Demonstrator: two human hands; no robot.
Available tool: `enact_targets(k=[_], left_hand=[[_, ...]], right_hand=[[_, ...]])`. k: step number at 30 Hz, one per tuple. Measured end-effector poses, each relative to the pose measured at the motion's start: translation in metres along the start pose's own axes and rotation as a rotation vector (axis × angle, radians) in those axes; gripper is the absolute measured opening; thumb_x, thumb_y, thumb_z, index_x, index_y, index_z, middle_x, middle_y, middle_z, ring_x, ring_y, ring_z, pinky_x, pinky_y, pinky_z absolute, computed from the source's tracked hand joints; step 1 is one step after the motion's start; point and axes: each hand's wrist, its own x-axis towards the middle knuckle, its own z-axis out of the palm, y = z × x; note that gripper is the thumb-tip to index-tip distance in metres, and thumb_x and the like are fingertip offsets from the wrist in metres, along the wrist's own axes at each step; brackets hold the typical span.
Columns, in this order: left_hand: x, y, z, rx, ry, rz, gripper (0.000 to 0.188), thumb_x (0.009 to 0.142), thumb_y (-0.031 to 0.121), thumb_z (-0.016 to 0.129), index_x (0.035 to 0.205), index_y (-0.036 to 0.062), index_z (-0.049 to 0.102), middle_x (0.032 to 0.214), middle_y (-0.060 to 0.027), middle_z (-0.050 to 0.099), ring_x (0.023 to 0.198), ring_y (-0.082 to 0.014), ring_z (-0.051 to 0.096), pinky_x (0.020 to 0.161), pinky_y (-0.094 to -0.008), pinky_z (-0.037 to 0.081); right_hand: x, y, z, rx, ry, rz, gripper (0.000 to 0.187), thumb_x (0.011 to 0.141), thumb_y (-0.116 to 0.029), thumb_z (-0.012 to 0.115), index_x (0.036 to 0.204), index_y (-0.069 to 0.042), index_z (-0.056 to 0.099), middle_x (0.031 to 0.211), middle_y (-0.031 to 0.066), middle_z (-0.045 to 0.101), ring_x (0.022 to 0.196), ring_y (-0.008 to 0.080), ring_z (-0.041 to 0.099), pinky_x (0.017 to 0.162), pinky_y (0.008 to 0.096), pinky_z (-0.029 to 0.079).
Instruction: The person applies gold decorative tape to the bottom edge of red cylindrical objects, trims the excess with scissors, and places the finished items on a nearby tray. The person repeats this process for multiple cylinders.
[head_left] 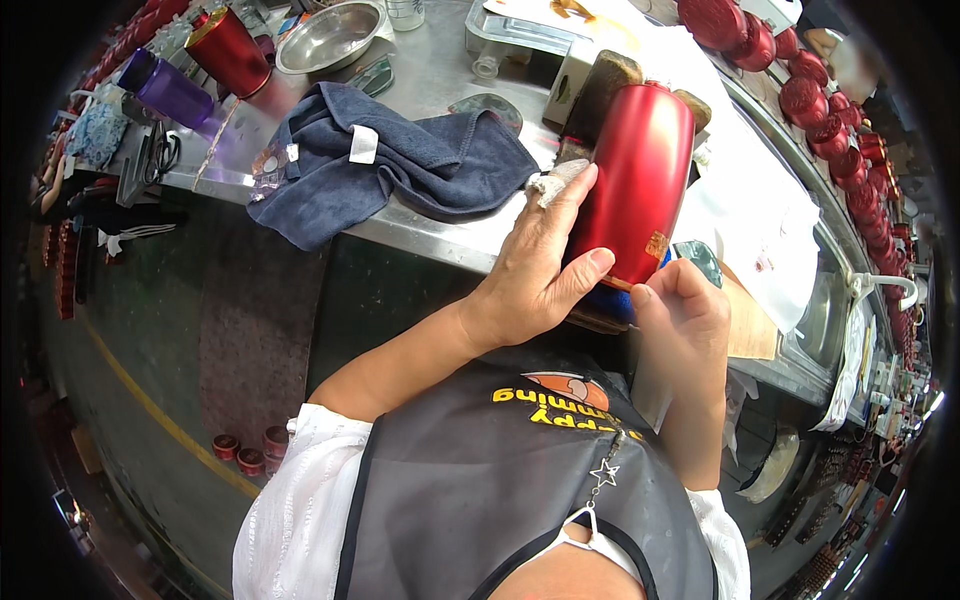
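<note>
A glossy red metal vase-like vessel (640, 180) lies on dark padded blocks at the table's front edge, its near end toward me. A small gold patterned patch (656, 245) shows near that end. My left hand (530, 265) holds the vessel's left side, thumb at the near end and index finger along the wall; a fingertip is wrapped in pale cloth or tape. My right hand (690, 310) is closed, thumb and forefinger pinched at the near right rim beside the patch. Whatever is in that pinch is too small to make out. Something blue (615, 300) shows beneath the vessel.
Left of the vessel lies a crumpled dark blue towel (400, 165). Farther left are a metal bowl (330, 38), a red canister (228, 52), a purple bottle (165, 88) and scissors (158, 152). White paper (750, 240) covers the right side; red vessels (830, 130) line the far right.
</note>
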Motion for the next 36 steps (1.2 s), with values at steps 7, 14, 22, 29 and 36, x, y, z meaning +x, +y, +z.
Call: enact_targets(k=[7, 14, 22, 29, 36], left_hand=[[0.0, 0.002, -0.002, -0.006, -0.029, -0.025, 0.075, 0.102, 0.033, 0.06, 0.155, -0.01, 0.028, 0.154, -0.0327, 0.038, 0.145, -0.0452, 0.036, 0.121, -0.0471, 0.025], [0.0, 0.001, -0.001, 0.121, -0.054, 0.062, 0.079, 0.103, 0.036, 0.058, 0.155, -0.0139, 0.025, 0.153, -0.0349, 0.037, 0.144, -0.0487, 0.034, 0.121, -0.05, 0.024], [0.0, 0.001, -0.004, 0.157, -0.094, 0.065, 0.092, 0.099, 0.048, 0.062, 0.155, -0.0138, 0.024, 0.151, -0.0355, 0.038, 0.139, -0.0496, 0.039, 0.119, -0.0513, 0.027], [0.0, -0.002, -0.002, 0.148, -0.073, 0.092, 0.092, 0.098, 0.045, 0.065, 0.155, -0.0137, 0.024, 0.151, -0.0363, 0.038, 0.137, -0.0504, 0.04, 0.118, -0.0524, 0.027], [0.0, 0.0, -0.006, -0.06, -0.046, 0.037, 0.068, 0.108, 0.035, 0.049, 0.155, -0.011, 0.032, 0.155, -0.0313, 0.039, 0.147, -0.0438, 0.035, 0.122, -0.0466, 0.023]], right_hand=[[0.001, -0.004, -0.02, -0.101, -0.035, -0.115, 0.012, 0.089, 0.0, 0.069, 0.082, -0.002, 0.06, 0.074, -0.0032, 0.057, 0.07, 0.0052, 0.05, 0.063, 0.0222, 0.04], [0.172, 0.102, -0.148, -0.099, 0.186, 0.195, 0.023, 0.096, -0.027, 0.071, 0.088, -0.007, 0.062, 0.067, -0.0066, 0.047, 0.054, 0.004, 0.039, 0.045, 0.0236, 0.029], [0.281, 0.209, -0.183, -0.887, 0.214, 0.438, 0.014, 0.088, -0.017, 0.066, 0.087, -0.003, 0.067, 0.068, 0.0024, 0.057, 0.055, 0.0172, 0.051, 0.049, 0.0334, 0.042], [0.146, 0.091, -0.133, -0.21, 0.146, 0.159, 0.018, 0.093, -0.022, 0.069, 0.089, -0.004, 0.067, 0.069, -0.0042, 0.055, 0.059, 0.004, 0.046, 0.051, 0.022, 0.035], [0.0, 0.008, -0.017, 0.274, -0.105, 0.013, 0.011, 0.092, -0.001, 0.069, 0.085, 0.0, 0.061, 0.072, -0.0046, 0.058, 0.064, 0.0013, 0.048, 0.056, 0.0197, 0.037]])
